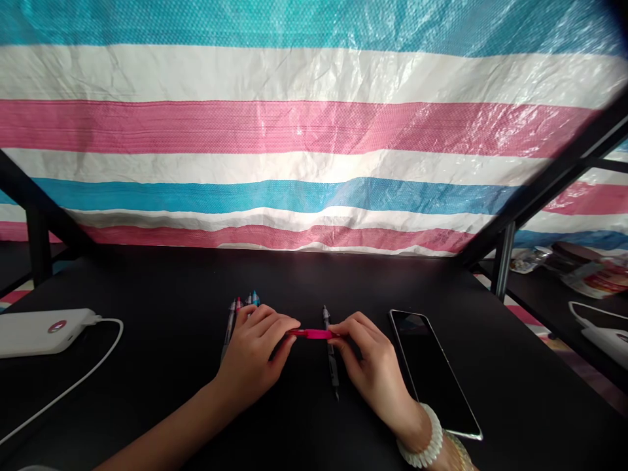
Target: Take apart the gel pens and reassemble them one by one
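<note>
A bright pink pen (316,334) lies level between my two hands, above the black table (196,275). Its left end is pinched by the thumb and fingers of my left hand (255,350). My right hand (370,356) pinches the other end, with pale bracelets at the wrist. Below the pink pen, a grey and black pen (332,366) rests on the table, tip toward me. Several more pens (229,327) lie side by side beyond my left hand, which partly covers them.
A black phone (434,369) lies face up right of my right hand. At the left is a white power bank (44,332) with a white cable (110,353). Black metal bars (544,176) flank the table, and a striped plastic sheet (294,124) hangs behind.
</note>
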